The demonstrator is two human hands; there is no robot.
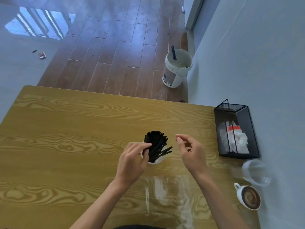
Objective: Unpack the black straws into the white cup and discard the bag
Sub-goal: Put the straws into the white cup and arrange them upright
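A bundle of black straws (pixel 156 144) stands fanned out in the white cup (pixel 157 161) near the middle of the wooden table (pixel 66 129). My left hand (pixel 132 164) is at the cup's left side, its fingers curled against the straws and over the rim. My right hand (pixel 191 154) hovers just right of the cup, fingers apart and holding nothing. The clear plastic bag (pixel 166 190) lies flat on the table between my forearms, near the front edge.
A black mesh basket (pixel 222 139) holding white wrappers stands at the table's right edge, against the wall. In front of it are a clear glass (pixel 255 172) and a coffee cup (pixel 249 197). A white bucket (pixel 177 66) stands on the floor beyond the table.
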